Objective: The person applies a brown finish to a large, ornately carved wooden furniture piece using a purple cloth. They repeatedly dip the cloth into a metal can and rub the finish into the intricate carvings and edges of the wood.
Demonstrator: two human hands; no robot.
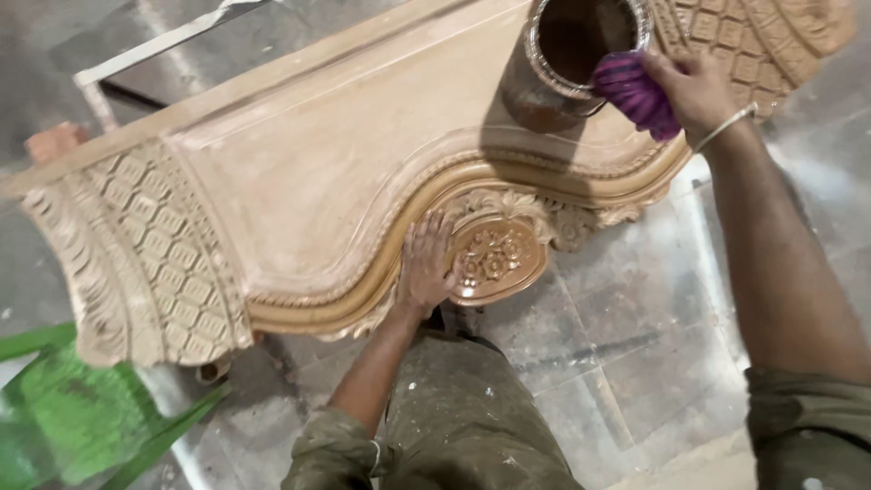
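At upper right, our right hand (694,86) fingers are gripping a purple cloth (635,91) at the tin (567,59) rim; our left hand (426,263) is lying flat, empty, beside the carved medallion (497,259).

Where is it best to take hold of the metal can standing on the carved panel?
Grip the metal can around its round side wall, coming from the side. It stands upright and open-topped, and the right hand with the purple cloth is at its rim, so a grasp from above seems awkward.
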